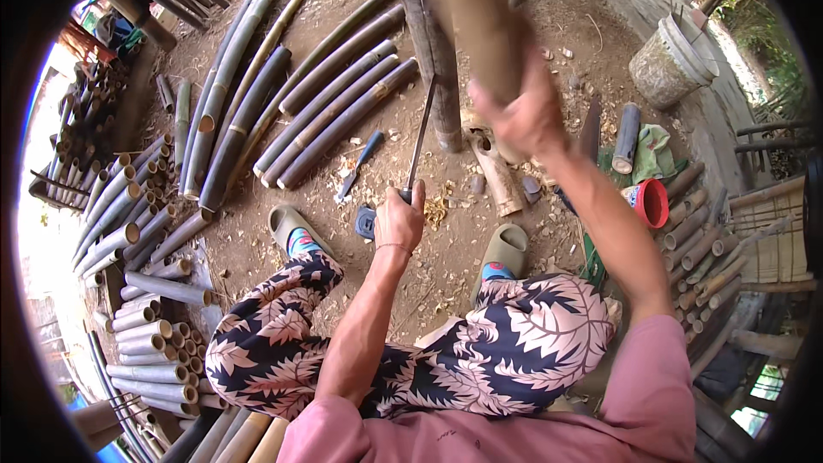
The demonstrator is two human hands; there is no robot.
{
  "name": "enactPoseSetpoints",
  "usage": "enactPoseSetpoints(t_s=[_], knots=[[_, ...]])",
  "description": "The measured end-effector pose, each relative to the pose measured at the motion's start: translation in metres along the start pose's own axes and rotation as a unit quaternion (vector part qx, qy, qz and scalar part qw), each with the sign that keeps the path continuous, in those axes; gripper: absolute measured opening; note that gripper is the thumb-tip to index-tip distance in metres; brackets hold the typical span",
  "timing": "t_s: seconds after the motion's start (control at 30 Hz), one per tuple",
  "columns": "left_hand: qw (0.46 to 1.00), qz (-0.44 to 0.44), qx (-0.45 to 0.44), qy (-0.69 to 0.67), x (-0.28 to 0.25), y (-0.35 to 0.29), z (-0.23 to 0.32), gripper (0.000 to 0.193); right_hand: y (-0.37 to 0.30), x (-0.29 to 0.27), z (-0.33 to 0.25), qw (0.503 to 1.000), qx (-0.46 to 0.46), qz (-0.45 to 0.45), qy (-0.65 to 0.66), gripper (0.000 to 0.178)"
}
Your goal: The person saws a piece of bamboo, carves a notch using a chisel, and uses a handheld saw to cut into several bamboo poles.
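Note:
My left hand (399, 221) is closed round the dark handle of a tool with a long, narrow metal blade (422, 133). The blade's far end meets the side of a thick brown bamboo pole (443, 90). Raised at upper right, my right hand (533, 116) grips a thick wooden club (489, 30), smeared by motion. The club covers part of the ground behind it. Between my feet and the pole lie a blue-handled knife (364, 163), a dark blue tape measure (366, 222) and a short cut bamboo piece (495, 173).
Long bamboo poles (343, 124) lie at far left, with stacked bamboo tubes (154, 351) nearer. On the right are a dirty white bucket (664, 64), a red cup (651, 203), a green cloth (655, 153), a saw blade (591, 127) and more bamboo (699, 244). Shavings litter the dirt floor.

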State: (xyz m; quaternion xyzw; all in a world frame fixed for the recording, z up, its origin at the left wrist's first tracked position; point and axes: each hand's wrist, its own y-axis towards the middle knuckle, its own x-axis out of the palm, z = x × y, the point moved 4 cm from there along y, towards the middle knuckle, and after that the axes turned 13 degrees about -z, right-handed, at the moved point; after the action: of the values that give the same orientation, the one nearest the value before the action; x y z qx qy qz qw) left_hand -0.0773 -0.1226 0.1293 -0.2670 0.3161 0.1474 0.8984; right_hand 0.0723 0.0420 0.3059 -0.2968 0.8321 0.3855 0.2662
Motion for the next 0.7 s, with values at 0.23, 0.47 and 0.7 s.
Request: enactPoseSetpoints(t_s=[0.23,0.47,0.7], knots=[[0.995,-0.036,-0.085,0.045,0.018,0.003,-0.042,0.068,-0.017,0.055,0.027,0.912,0.247,-0.321,-0.061,0.097],[0.995,-0.045,-0.084,0.023,0.024,0.009,-0.011,0.063,0.007,0.014,0.018,0.982,-0.123,0.143,-0.013,0.090],[0.993,-0.039,-0.079,0.076,0.049,0.042,-0.049,0.068,-0.033,0.081,0.093,0.950,0.183,-0.226,-0.113,0.103]])
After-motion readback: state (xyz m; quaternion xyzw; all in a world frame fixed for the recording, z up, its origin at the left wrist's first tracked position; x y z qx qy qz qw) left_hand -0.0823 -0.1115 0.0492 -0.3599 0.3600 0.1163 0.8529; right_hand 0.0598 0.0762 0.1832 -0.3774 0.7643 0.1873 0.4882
